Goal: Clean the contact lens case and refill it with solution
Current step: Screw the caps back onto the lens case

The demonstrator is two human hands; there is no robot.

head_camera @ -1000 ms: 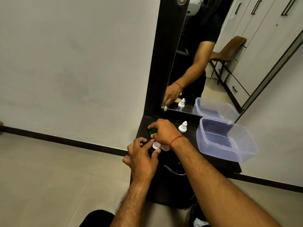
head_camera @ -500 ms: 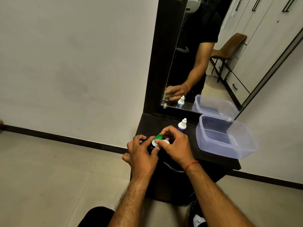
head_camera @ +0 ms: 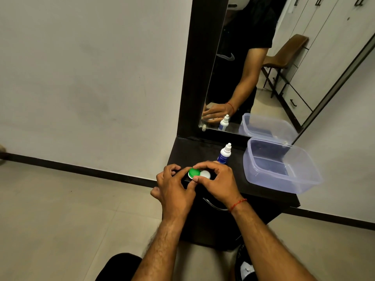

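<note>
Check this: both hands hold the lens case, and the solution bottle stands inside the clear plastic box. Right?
No: in the head view the solution bottle stands on the table beside the clear plastic box, not inside it. Left hand and right hand do hold the lens case.

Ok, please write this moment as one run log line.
left hand: holds small white plastic lens case | right hand: pinches round green cap on case | white dropper bottle: upright, untouched

Bare dresser top (head_camera: 194, 153) open at back left, dropper bottle (head_camera: 224, 154) upright mid-back, clear tub (head_camera: 280, 182) filling the right — mirror (head_camera: 253, 88) behind
</note>
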